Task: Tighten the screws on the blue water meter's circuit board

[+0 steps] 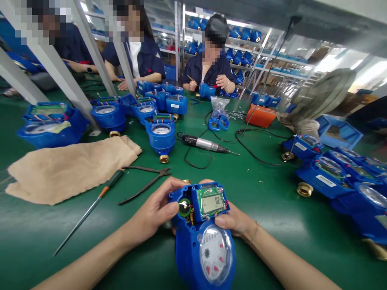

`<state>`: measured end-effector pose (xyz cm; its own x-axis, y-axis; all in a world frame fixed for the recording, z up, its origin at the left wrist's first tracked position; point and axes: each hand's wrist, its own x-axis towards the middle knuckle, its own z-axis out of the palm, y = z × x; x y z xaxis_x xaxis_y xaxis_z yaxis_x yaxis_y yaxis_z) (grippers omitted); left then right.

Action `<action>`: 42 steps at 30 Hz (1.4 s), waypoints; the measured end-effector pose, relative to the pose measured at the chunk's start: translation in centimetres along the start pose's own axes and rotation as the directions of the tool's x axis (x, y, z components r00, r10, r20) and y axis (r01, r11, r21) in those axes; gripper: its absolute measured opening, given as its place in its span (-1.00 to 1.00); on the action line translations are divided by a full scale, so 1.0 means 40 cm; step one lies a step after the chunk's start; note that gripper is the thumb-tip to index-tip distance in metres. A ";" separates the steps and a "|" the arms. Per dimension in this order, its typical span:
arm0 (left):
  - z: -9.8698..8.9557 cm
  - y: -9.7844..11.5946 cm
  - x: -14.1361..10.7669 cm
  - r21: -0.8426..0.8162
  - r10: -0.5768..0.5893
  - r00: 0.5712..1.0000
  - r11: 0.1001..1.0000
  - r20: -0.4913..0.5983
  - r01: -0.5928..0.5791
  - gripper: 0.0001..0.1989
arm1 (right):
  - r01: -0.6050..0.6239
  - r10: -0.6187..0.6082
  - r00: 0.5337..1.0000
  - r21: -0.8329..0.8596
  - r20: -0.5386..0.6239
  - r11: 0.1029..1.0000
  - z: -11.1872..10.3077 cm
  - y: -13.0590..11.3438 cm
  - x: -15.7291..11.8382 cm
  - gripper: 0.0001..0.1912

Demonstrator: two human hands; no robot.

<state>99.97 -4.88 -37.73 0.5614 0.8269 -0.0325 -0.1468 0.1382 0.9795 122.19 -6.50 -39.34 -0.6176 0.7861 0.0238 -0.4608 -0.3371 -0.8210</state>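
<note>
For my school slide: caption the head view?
Left hand and right hand hold an open blue water meter over a green bench.

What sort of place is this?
It looks like a factory floor: blue water meters with brass fittings line a green workbench, an electric screwdriver lies among them, and metal racks behind hold more.

Blue water-meter housing (pixel 189 253): glossy moulded plastic. Round clear dial cover (pixel 215 253): smooth shiny plastic. Threaded brass coupling (pixel 304 189): polished metal. Beige cloth sheet (pixel 63 169): rough, matt. Long-handled dark steel pliers (pixel 145 183): dull metal.
</note>
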 end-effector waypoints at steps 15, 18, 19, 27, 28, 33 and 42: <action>-0.011 -0.016 -0.006 0.079 -0.057 0.996 0.995 -0.070 0.062 -0.55 | 0.054 -0.048 0.996 -0.089 0.074 0.995 -0.033 0.019 0.019 -0.09; -0.016 -0.022 -0.002 0.094 -0.057 0.997 0.994 -0.060 0.062 -0.57 | 0.028 -0.027 1.000 -0.077 0.010 0.997 -0.026 0.022 0.017 -0.08; -0.017 -0.025 -0.001 0.081 -0.054 0.997 0.995 -0.064 0.059 -0.58 | 0.026 -0.027 1.000 -0.084 -0.005 0.996 -0.024 0.023 0.016 -0.09; -0.009 -0.014 0.003 -0.003 -0.077 0.995 0.997 -0.068 0.077 -0.61 | 0.056 -0.054 0.998 -0.086 0.020 0.995 -0.023 0.022 0.015 -0.14; -0.008 -0.012 0.003 0.001 -0.077 0.995 0.997 -0.062 0.077 -0.61 | 0.054 -0.052 0.998 -0.088 0.022 0.995 -0.023 0.021 0.014 -0.15; -0.010 -0.010 -0.001 0.025 -0.060 0.995 0.998 -0.078 0.062 -0.59 | 0.027 -0.026 1.000 -0.059 0.018 0.998 -0.014 0.023 0.010 -0.13; -0.023 -0.008 -0.004 0.072 -0.007 1.000 0.997 -0.006 0.008 -0.56 | 0.015 -0.017 0.999 -0.066 -0.030 0.998 0.016 0.009 0.006 -0.08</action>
<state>99.19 -4.56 -38.21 0.5578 0.8289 -0.0409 -0.0832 0.1049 0.9910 121.48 -6.75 -39.26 -0.5904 0.8068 0.0212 -0.4273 -0.2902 -0.8562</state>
